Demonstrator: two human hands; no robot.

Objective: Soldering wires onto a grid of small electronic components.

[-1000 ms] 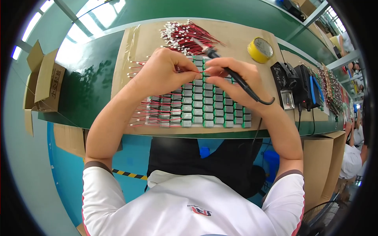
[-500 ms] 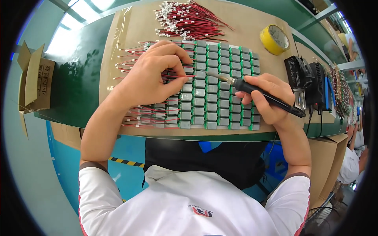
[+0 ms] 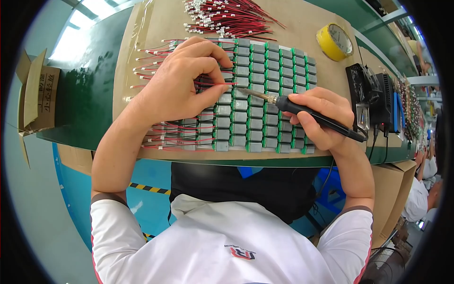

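Note:
My right hand [image 3: 324,116] is closed round the black handle of a soldering iron [image 3: 302,108]. The iron's metal tip points left and reaches the rows of small grey cells with green boards [image 3: 255,111]. Close to that tip, my left hand [image 3: 191,83] pinches a thin red wire [image 3: 229,84], its end at the edge of a cell. Thumb and forefinger are pressed together on it. Several cells on the left side have red and black wires [image 3: 177,137] running out to small white connectors. My left hand hides part of these rows.
Behind the cells lies a heap of red wires with white connectors [image 3: 231,19]. A yellow tape roll [image 3: 335,41] rests at the far right of the cardboard sheet [image 3: 156,23]. Black soldering station boxes [image 3: 373,97] stand to the right, with cables hanging. An open carton [image 3: 42,97] is at the left.
The iron's tip has moved slightly left, closer to the pinched wire. The whole view has shifted a little, and both hands keep their grips.

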